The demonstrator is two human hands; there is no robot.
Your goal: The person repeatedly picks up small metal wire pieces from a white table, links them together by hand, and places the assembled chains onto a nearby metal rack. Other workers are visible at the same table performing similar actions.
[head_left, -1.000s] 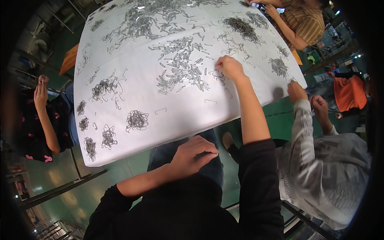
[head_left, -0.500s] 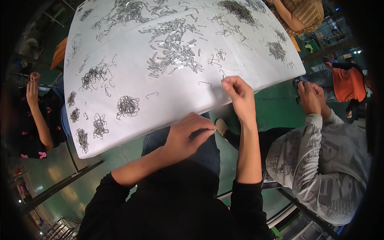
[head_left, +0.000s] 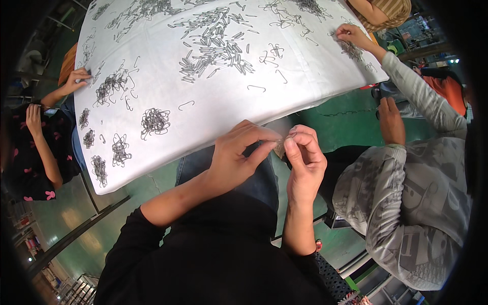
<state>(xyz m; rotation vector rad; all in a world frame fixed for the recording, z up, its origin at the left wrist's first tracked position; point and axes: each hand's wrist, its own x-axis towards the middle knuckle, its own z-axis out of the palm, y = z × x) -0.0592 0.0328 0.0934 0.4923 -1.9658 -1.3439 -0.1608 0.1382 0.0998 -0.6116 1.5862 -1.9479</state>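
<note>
In front of my body, just off the table's near edge, my left hand point(head_left: 238, 156) and my right hand point(head_left: 306, 170) come together with their fingertips almost touching. Thumb and forefinger are pinched on each hand. Something thin and tiny sits between the fingertips, too small and hidden to name. Beyond them, on the white-covered table point(head_left: 223, 104), lie a few single wire hooks, one point(head_left: 256, 88) nearest my hands and another point(head_left: 186, 105) to the left. A tangled bunch of bent wire hooks point(head_left: 155, 122) rests left of these. Farther back spreads a heap of short, slim metal pieces point(head_left: 218, 57).
Smaller hook bunches point(head_left: 99, 170) line the table's left corner. At the right, a person in a grey patterned top point(head_left: 406, 203) reaches over a far-right pile point(head_left: 351, 50). Another person's hand point(head_left: 77, 79) touches the left edge. A striped sleeve point(head_left: 381, 10) shows at the far right.
My right hand has drawn back from the table to meet my left. The grey-clad person's arm now stretches over the table, and a hand has come to the left edge.
</note>
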